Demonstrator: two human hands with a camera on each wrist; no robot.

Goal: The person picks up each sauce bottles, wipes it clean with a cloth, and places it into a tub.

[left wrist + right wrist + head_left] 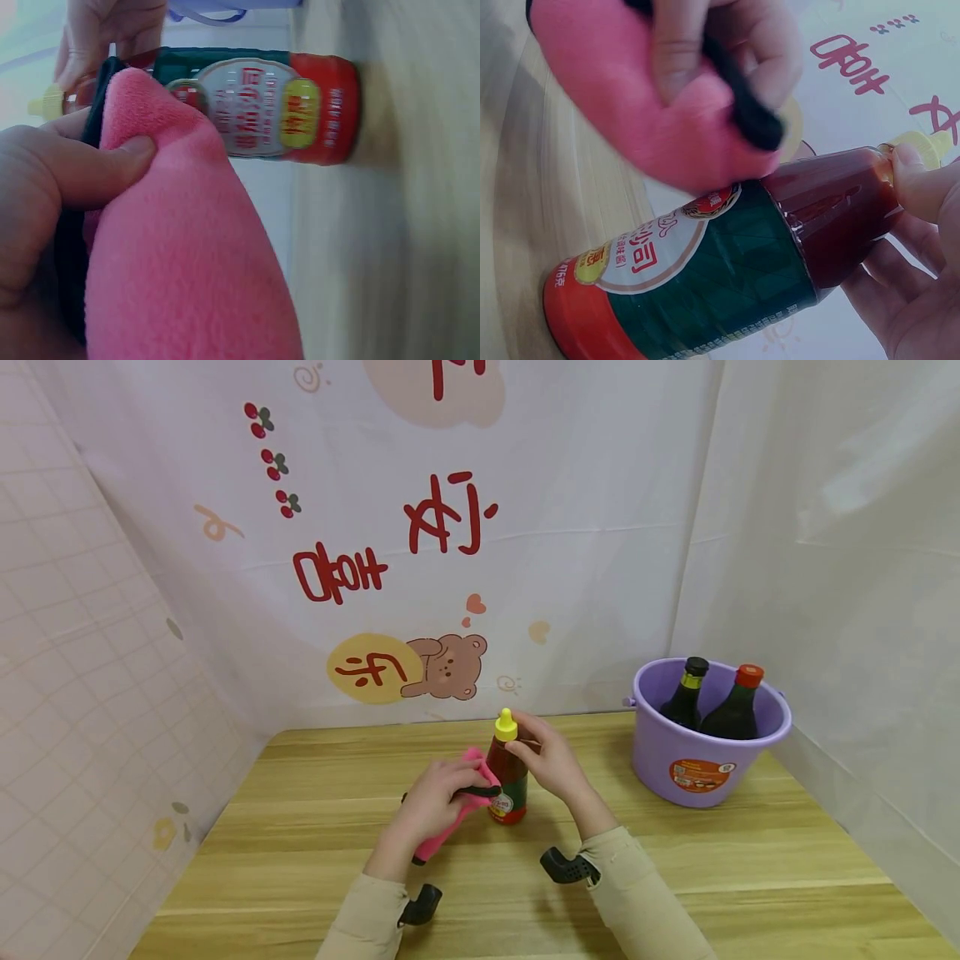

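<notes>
A sauce bottle (507,777) with a yellow nozzle cap, dark red contents and a green and red label stands on the wooden table. My right hand (551,758) grips it near the neck, thumb just under the cap in the right wrist view. Bunched in my left hand (435,806) is a pink fleecy cloth (187,247) with a black edge, pinched under the thumb. Part of the cloth overlaps the bottle's label side in the right wrist view. The left hand's fingers behind the cloth are partly hidden.
To the right stands a purple bucket (648,760) holding two dark bottles, one with a black cap (697,666) and one with a red cap (749,676). A printed white curtain (585,568) hangs behind the wooden table (330,827).
</notes>
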